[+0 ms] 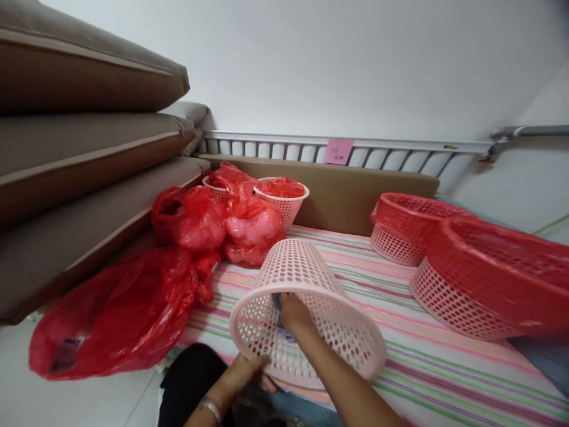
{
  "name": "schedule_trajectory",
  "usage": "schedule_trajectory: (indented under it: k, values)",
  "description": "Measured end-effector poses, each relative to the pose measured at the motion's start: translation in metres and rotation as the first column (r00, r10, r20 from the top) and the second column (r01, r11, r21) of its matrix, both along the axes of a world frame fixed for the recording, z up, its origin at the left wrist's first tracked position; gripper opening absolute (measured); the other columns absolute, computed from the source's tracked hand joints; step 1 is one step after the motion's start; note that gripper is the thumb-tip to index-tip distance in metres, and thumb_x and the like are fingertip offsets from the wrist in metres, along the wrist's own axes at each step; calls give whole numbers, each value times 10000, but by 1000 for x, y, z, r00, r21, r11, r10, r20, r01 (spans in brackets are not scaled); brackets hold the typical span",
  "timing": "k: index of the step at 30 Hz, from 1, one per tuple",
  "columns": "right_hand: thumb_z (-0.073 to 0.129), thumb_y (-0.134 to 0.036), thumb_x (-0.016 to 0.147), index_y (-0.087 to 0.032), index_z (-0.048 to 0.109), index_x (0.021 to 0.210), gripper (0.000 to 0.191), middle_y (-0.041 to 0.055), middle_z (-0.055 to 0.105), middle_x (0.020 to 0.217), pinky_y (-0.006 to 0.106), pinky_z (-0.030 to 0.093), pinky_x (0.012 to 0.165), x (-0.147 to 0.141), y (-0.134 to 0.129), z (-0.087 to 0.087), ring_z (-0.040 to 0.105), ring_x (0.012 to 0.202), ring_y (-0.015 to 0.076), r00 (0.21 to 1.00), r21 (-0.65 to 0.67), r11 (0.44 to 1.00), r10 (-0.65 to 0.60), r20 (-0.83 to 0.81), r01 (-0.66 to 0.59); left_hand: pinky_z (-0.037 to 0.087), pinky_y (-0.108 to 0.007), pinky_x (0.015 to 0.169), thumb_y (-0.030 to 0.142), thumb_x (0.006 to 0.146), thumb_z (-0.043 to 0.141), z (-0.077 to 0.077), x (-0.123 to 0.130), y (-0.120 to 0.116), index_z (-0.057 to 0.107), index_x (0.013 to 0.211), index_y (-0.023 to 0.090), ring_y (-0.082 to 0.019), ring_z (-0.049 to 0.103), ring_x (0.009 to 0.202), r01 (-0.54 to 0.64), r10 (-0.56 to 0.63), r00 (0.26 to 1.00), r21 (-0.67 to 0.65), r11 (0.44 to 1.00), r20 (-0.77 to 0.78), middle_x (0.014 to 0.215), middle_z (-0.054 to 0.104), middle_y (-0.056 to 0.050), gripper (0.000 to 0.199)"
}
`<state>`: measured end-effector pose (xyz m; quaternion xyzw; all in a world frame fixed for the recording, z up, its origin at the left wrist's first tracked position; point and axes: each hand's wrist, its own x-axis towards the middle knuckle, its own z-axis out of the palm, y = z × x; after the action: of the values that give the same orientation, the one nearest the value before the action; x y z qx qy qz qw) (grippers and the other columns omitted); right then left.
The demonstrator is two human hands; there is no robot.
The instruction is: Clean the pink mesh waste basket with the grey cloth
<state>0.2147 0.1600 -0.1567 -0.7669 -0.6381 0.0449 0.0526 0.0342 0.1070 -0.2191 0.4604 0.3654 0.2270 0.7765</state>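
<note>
A pale pink perforated basket [296, 264] lies tipped on its side on a striped sheet [427, 367], its mouth facing me. My left hand [251, 370] grips the lower left of its rim, thumb on the rim and other fingers beneath. Reaching inside through the mouth, my right hand [293, 311] is closed on a dark bluish cloth [277, 301], which touches the inner wall. More of a bluish-purple material shows below that hand, partly seen through the mesh.
Red plastic bags [253, 228] are bunched at the left, one spread over the sheet's edge. Two baskets lined with red bags [444, 302] stand at the right. Another lined basket [288, 207] is behind. Stacked cushions [80, 142] rise at the far left; a radiator [275, 145] runs along the wall.
</note>
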Motion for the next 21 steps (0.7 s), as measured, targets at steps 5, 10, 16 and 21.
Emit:
schedule_trajectory:
  k: [5,10,16,21]
  values:
    - [413,-131,797,-191,562,1138,377,136,623,961,308,427,694,-15,-41,-2,612,842,244,995,31,997,73,67,-75,484,-329,592,538,687,620,-1,-1,0,508,990,124,-229,682,556,-8,8,1000,14,1000,-5,570,718,-86,524]
    - [408,-108,776,-178,581,1082,359,150,629,944,322,426,687,-27,-69,4,608,849,265,986,19,990,135,100,-137,491,-336,611,601,638,643,-2,0,1,478,1059,112,-242,688,582,15,-14,1000,29,999,-2,589,718,-83,666]
    - [470,-87,689,-198,575,1053,394,125,632,934,316,424,688,-34,-93,7,606,844,258,975,-8,980,200,99,-200,497,-338,606,606,600,679,-6,1,4,318,1276,108,-243,688,590,29,-30,999,23,999,18,630,721,-65,914]
    - [447,-82,697,-198,584,1025,373,117,633,897,315,421,668,-34,-93,4,610,821,261,972,-3,977,211,101,-212,496,-331,597,585,619,685,-10,1,6,308,1292,88,-246,690,586,19,-19,1000,10,1000,16,620,716,-70,919]
